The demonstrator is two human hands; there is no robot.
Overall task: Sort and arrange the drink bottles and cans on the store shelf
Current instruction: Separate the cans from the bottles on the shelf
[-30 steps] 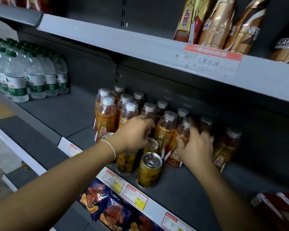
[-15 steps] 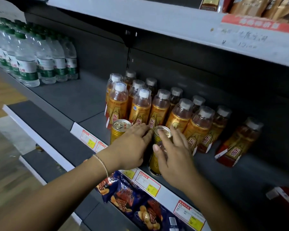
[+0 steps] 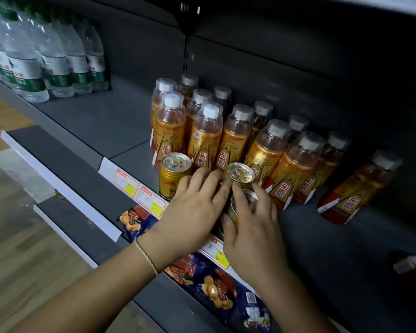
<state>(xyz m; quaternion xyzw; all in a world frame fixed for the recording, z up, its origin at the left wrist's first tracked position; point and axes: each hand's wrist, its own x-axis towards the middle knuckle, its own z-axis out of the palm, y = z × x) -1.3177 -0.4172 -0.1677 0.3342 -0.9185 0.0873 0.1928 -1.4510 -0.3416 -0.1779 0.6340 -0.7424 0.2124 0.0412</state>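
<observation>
On the dark grey shelf (image 3: 101,121), near its front edge, three gold cans stand just before a cluster of orange energy-drink bottles (image 3: 235,138). The right hand (image 3: 252,229) curls thumb and fingers round the front can (image 3: 233,211), clamped on it. The left hand (image 3: 192,207) lies flat, fingers straight, reaching between the left can (image 3: 174,174) and the rear can (image 3: 240,173). A lone bottle (image 3: 360,188) stands apart to the right. Water bottles (image 3: 34,61) fill the far left; snack bags (image 3: 214,287) lie on the shelf below.
</observation>
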